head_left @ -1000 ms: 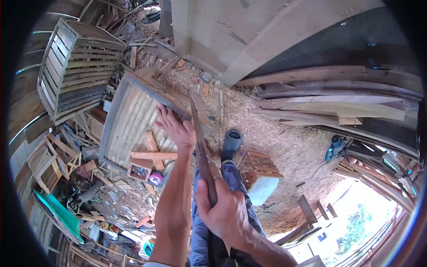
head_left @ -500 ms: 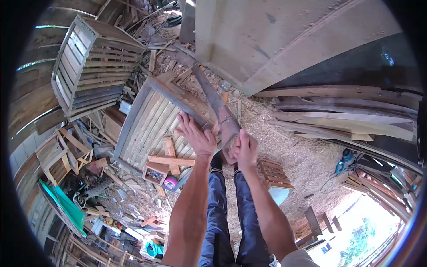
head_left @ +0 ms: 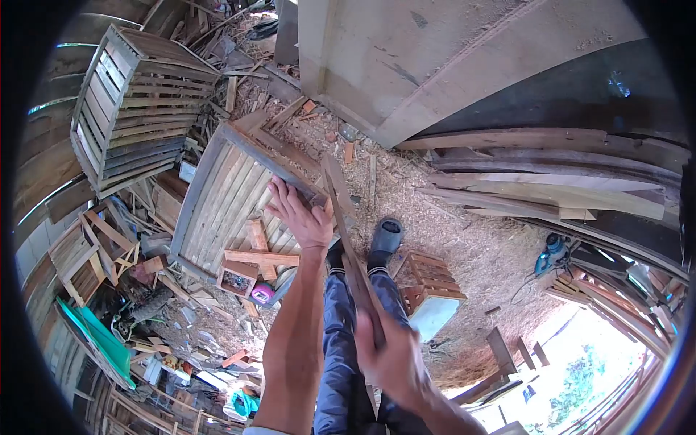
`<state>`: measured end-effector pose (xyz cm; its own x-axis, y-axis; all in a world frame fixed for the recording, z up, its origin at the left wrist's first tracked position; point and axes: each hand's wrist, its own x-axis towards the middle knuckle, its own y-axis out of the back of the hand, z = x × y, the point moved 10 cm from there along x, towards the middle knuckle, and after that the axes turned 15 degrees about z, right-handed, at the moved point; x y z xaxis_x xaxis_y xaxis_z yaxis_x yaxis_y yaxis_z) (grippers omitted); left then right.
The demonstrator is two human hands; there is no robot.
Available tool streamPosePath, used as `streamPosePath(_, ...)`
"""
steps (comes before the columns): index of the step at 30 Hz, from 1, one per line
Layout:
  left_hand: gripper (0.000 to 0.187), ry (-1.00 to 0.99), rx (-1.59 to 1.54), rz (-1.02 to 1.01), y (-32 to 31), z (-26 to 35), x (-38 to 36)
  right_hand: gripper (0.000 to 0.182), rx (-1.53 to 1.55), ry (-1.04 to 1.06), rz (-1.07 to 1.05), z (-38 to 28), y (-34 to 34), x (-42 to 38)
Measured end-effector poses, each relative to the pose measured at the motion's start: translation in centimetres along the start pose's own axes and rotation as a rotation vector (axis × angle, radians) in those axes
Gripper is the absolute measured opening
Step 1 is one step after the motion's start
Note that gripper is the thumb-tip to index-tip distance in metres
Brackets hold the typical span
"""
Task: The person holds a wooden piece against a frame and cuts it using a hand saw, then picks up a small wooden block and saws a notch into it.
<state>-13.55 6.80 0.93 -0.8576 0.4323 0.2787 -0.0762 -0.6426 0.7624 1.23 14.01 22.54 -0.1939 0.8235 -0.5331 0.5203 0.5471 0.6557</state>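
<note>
Floor [head_left: 471, 246]: lay strewn with shavings. Left hand [head_left: 308, 223]: rested spread on slatted panel [head_left: 226, 190], presumably for bracing. Right hand [head_left: 395, 355]: gripped near end of handsaw [head_left: 354, 274], presumably for control.

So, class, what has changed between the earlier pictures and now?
The right hand, gripping the saw throughout, moved forward, then drew back toward the body, bringing the saw along. Nothing was taken hold of or let go. The left hand stayed at the bench's edge; the crossed wood pieces stayed put.
</note>
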Motion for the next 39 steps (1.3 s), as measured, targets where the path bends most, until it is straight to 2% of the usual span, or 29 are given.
streamPosePath(3, 0.062, -0.001, 0.012, 0.001, 0.0, -0.4, -0.2, 0.024, 0.084, 0.121, 0.068, 1.8, -6.6, 6.4)
streamPosePath(5, 0.062, 0.005, 0.02, 0.014, -0.6, -1.1, -0.1, 0.024, 0.156, 0.18, 0.152, 0.5, -7.2, 8.5)
streamPosePath(8, 0.064, 0.069, 0.02, -0.032, -0.3, 0.3, 1.1, 0.023, 0.114, 0.254, 0.186, 4.0, -8.3, 7.2)
streamPosePath(11, 0.065, 0.006, 0.026, -0.007, 0.0, 0.3, 0.5, 0.02, 0.231, 0.344, 0.197, 9.5, -9.6, 6.1)
streamPosePath(14, 0.064, 0.046, 0.024, -0.034, -0.1, 0.1, 0.3, 0.019, 0.342, 0.233, 0.168, 9.0, -8.4, 6.5)
streamPosePath(15, 0.064, 0.066, 0.051, -0.06, -0.1, 0.1, 0.5, 0.031, 0.311, 0.166, 0.164, 8.2, -8.0, 6.4)
streamPosePath(18, 0.062, -0.035, 0.034, 0.026, 0.1, 0.2, 0.1, 0.025, 0.118, 0.095, 0.099, 3.0, -5.8, 5.9)
streamPosePath(21, 0.06, 0.025, 0.028, -0.011, -0.1, 0.4, 0.9, 0.027, 0.071, 0.087, 0.062, -1.0, -0.3, 0.2)
streamPosePath(22, 0.06, 0.051, 0.023, -0.026, -0.2, 0.6, 1.2, 0.033, 0.049, 0.06, 0.018, -0.9, 1.0, -1.4)
streamPosePath(25, 0.061, -0.016, -0.014, 0.035, 0.9, 0.7, 0.1, 0.032, 0.091, 0.073, 0.0, -0.9, 1.1, -2.4)
streamPosePath(27, 0.06, 0.009, 0.012, 0.002, 0.8, -0.2, -0.4, 0.028, 0.044, 0.032, -0.001, 0.5, -3.3, 1.6)
streamPosePath(29, 0.06, 0.057, -0.001, -0.025, 0.5, -0.5, -0.6, 0.029, 0.105, 0.086, 0.128, 1.8, -8.3, 7.6)
streamPosePath(30, 0.06, 0.059, 0.012, -0.021, -0.1, -0.7, 0.6, 0.03, 0.099, 0.064, 0.124, 1.3, -9.3, 9.3)
streamPosePath(31, 0.061, 0.079, 0.032, -0.026, -0.3, -0.9, 0.8, 0.033, 0.079, 0.034, 0.108, 1.4, -10.0, 9.9)
streamPosePath(34, 0.061, 0.086, 0.026, -0.042, -0.5, -0.4, 0.3, 0.036, 0.139, 0.21, 0.277, 1.4, -8.2, 8.3)
streamPosePath(37, 0.06, 0.042, 0.008, 0.017, 0.0, 0.1, 0.4, 0.039, 0.147, 0.169, 0.163, 8.8, -10.0, 7.1)
streamPosePath(39, 0.059, 0.0, -0.011, 0.045, 0.2, 0.0, 0.0, 0.032, 0.27, 0.119, 0.068, 10.3, -9.0, 7.6)
